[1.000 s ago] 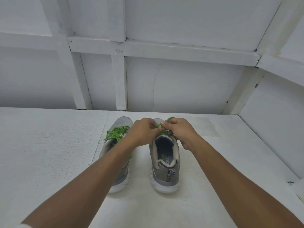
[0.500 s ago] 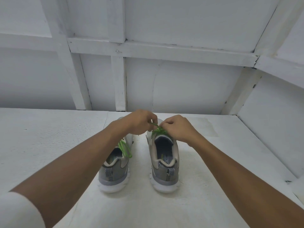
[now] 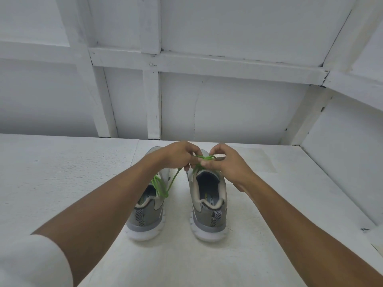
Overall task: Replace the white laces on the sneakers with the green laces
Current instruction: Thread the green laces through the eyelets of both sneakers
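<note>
Left hand (image 3: 176,154), right hand (image 3: 226,162) pinch green lace (image 3: 205,157) over sneaker (image 3: 207,220).

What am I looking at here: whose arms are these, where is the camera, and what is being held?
There is no machine: a person works with bare hands, filmed by one camera worn on the head, looking forward and down. The arms reaching in from below are the wearer's own. On the white painted surface stand the left grey mesh sneaker and the right grey mesh sneaker, white-soled, heels toward the camera. Over the right one, the left hand and the right hand pinch a bright green cord lace, apparently tying it. A loose green lace loop hangs over the left sneaker.
</note>
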